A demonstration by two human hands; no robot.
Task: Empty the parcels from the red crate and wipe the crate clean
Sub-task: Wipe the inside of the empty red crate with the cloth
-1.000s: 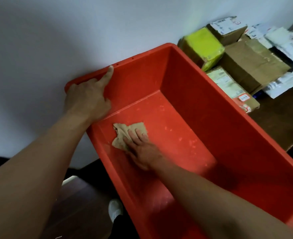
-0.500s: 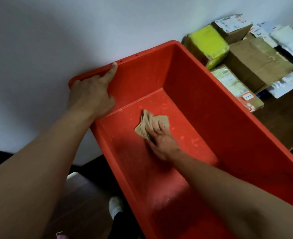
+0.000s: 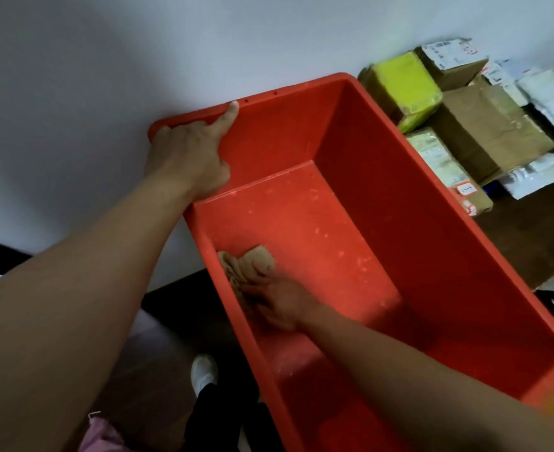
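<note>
On my feed the red crate [image 3: 399,207] fills the middle, a smooth, hard plastic tub with straight walls and a rolled rim, its floor flecked with pale scuffs and dust. My left hand [image 3: 190,158] clamps the far corner at 11 o'clock, forefinger laid straight along the rim. My right hand [image 3: 282,305] lies flat at 6 o'clock on the crate floor, fingers spread and pressing a crumpled tan cloth [image 3: 252,262] close to the left wall.

The parcels sit outside, at 2 o'clock, against the crate's right side: a glossy yellow-green wrapped parcel [image 3: 402,86], a creased brown cardboard box [image 3: 490,132], a taped parcel with a label [image 3: 442,164] and soft white mailers [image 3: 549,96], all on a dark floor [image 3: 513,236]. A plain grey wall [image 3: 106,76] stands behind. My left forearm hides much of 8 o'clock; a white shoe [image 3: 203,370] shows at 7.
</note>
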